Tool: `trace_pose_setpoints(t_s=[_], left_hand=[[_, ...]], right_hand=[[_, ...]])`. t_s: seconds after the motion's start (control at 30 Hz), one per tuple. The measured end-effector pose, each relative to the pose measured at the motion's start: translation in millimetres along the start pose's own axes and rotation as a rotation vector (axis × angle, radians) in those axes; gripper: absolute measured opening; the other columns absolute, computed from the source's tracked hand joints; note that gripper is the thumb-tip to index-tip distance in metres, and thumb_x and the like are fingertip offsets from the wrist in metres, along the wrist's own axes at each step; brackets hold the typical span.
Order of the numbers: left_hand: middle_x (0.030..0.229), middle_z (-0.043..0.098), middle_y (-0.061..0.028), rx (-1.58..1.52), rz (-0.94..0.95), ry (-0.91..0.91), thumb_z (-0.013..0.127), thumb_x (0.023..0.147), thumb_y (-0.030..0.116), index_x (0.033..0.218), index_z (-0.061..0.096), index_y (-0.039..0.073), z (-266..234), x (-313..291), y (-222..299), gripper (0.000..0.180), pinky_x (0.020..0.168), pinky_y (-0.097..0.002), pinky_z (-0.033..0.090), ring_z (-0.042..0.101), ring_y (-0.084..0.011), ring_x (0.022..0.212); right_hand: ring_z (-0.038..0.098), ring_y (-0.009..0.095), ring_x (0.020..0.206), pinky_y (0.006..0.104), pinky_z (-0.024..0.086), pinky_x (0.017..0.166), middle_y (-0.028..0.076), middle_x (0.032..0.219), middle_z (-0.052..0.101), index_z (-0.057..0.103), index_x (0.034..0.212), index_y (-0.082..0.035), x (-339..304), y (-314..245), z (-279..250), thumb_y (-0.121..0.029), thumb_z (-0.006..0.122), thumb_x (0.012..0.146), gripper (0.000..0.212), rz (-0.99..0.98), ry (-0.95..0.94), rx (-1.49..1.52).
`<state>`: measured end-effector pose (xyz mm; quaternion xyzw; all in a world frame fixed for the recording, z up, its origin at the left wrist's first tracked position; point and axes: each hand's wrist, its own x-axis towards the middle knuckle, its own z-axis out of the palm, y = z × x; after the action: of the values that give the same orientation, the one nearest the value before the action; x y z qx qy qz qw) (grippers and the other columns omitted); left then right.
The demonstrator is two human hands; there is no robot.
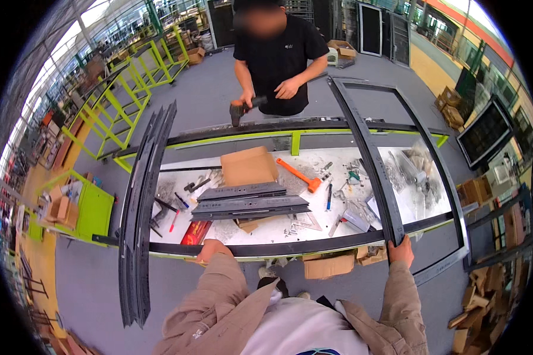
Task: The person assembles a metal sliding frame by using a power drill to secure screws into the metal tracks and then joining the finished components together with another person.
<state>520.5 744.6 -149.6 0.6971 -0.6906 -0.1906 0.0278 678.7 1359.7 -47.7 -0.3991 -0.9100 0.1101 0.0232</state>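
My right hand (401, 252) is closed around the near end of a dark metal profile, part of a large rectangular frame (373, 155) lying across the right side of the workbench. At the bench's dark front rail (290, 247), my left hand (214, 251) is curled; its fingertips are hidden. Left of it, a bundle of long dark profiles (143, 219) lies across the bench, its near ends overhanging. Shorter mitred profiles (251, 206) are stacked mid-bench before a cardboard piece (249, 165). Across the bench, a person in a black shirt holds an orange-and-black power drill (237, 111) over the far rail.
An orange-handled hammer (299, 175), a blue pen (329, 197), a red box (196, 232) and loose fasteners cover the white surface. Plastic bags (417, 168) lie inside the frame. Green racks (115, 109) stand at left, a green cabinet (89, 204) nearer, cardboard boxes (328, 265) beneath the bench.
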Motion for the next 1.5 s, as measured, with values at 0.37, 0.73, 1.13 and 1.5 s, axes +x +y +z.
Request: trace_pose_setpoints(t_s=[0.37, 0.73, 1.13, 1.5], left_hand=[[0.123, 0.069, -0.027, -0.658, -0.2, -0.009, 0.065, 0.089, 0.027, 0.135, 0.047, -0.001, -56.3, -52.3, 1.1, 0.057, 0.099, -0.0503, 0.05, 0.066, -0.0423, 0.114], [0.117, 0.067, -0.0346, -0.571, -0.303, 0.126, 0.068, 0.087, 0.03, 0.129, 0.045, -0.005, -44.6, -49.7, 16.1, 0.06, 0.097, -0.0554, 0.054, 0.069, -0.0482, 0.107], [0.122, 0.07, -0.0199, 0.314, 0.359, -0.139, 0.065, 0.093, 0.022, 0.131, 0.056, 0.004, -50.3, -39.4, -2.0, 0.043, 0.086, -0.0532, 0.051, 0.07, -0.0341, 0.11], [0.122, 0.07, -0.023, -0.464, -0.278, -0.006, 0.063, 0.093, 0.026, 0.131, 0.051, -0.001, -2.5, -12.2, -4.4, 0.048, 0.092, -0.0459, 0.052, 0.069, -0.0376, 0.112]], right_hand=[[0.062, 0.04, 0.121, 0.0499, 0.052, 0.098, 0.017, 0.139, 0.06, 0.049, 0.145, -0.006, 0.8, -6.0, -4.7, -0.044, 0.075, 0.085, 0.075, -0.009, 0.018, -0.044], [0.062, 0.041, 0.122, 0.0506, 0.051, 0.099, 0.019, 0.139, 0.061, 0.048, 0.145, -0.006, 4.0, 9.8, 9.2, -0.046, 0.075, 0.086, 0.076, -0.035, 0.062, -0.083], [0.063, 0.041, 0.119, 0.0503, 0.052, 0.098, 0.017, 0.135, 0.063, 0.051, 0.14, -0.007, 5.3, 6.0, 10.7, -0.047, 0.075, 0.084, 0.074, -0.048, 0.099, -0.071], [0.06, 0.039, 0.125, 0.0497, 0.051, 0.1, 0.018, 0.143, 0.059, 0.046, 0.148, -0.006, 6.3, 5.9, 11.1, -0.046, 0.075, 0.084, 0.081, -0.022, 0.053, -0.082]])
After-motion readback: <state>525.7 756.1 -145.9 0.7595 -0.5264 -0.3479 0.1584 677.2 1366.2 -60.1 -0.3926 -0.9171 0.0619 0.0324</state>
